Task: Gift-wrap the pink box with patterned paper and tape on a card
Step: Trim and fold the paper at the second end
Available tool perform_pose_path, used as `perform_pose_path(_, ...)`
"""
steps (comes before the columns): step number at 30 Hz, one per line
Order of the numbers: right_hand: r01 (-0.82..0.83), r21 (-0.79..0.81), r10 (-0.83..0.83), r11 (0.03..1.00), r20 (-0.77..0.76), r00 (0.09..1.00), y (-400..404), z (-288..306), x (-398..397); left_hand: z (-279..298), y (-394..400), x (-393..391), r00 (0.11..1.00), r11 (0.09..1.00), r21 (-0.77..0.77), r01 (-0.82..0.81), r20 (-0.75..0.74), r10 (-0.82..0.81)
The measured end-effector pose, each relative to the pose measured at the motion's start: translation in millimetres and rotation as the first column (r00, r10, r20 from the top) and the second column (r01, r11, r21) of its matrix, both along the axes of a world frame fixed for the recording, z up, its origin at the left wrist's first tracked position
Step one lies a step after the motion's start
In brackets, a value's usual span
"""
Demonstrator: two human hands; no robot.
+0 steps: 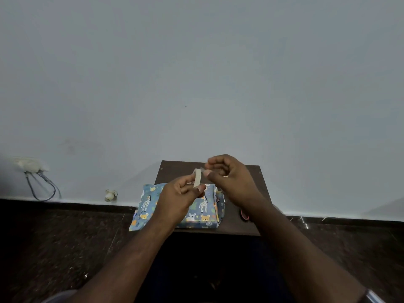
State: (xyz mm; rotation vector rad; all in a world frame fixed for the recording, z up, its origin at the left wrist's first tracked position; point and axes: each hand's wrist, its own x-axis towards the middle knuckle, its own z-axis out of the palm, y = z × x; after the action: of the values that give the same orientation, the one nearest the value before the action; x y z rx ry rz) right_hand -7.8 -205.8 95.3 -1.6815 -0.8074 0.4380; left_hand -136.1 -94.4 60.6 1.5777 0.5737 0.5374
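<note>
On the small dark table (175, 169) lies the box wrapped in animal-patterned paper (150, 202), above it the left hand (177, 200) gripping a roll of tape (197, 178) while the right hand (227, 178) pinches its loose end.

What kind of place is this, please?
Probably a plain room at home: a bare wall, a dark speckled floor, and a small wooden table holding a wrapped box.

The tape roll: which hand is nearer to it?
Left. The left hand grips the tape roll itself, above the wrapped box. The right hand is just beside it, pinching at the tape's end.
</note>
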Motion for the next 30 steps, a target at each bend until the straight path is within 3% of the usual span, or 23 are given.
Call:
perform_pose_path(8, 0.015, -0.112, 0.016, 0.994, 0.266, 0.964, 9, 16, -5, 4, -6, -5, 1.0, 1.0, 0.014, -0.001, -0.021, 0.002)
perform_pose_path(16, -0.057, -0.102, 0.099, 0.993, 0.47, 0.877, 12, 22, -14, 7, -1, -7, 0.999, 0.987, -0.153, -0.038, -0.036, 0.033)
perform_pose_path(18, -0.045, -0.11, 0.091, 0.993, 0.467, 0.88, 12, 23, -14, 7, 2, -8, 0.993, 0.992, -0.074, -0.102, -0.069, 0.096)
perform_pose_path(20, -0.046, -0.128, 0.102, 0.991, 0.47, 0.877, 13, 24, -13, 10, 5, -10, 0.981, 0.978, 0.133, -0.159, -0.094, 0.173)
perform_pose_path(22, -0.05, -0.138, 0.111, 0.989, 0.483, 0.868, 14, 24, -13, 15, 10, -12, 0.987, 0.958, 0.244, -0.149, -0.017, 0.157)
perform_pose_path(26, -0.04, -0.123, 0.098, 0.992, 0.509, 0.855, 15, 23, -14, 24, 8, -11, 0.994, 0.953, 0.291, -0.086, 0.093, 0.062)
perform_pose_path(30, -0.02, -0.116, 0.083, 0.993, 0.569, 0.818, 16, 21, -15, 26, 4, -8, 0.988, 0.971, 0.214, -0.102, 0.139, 0.073)
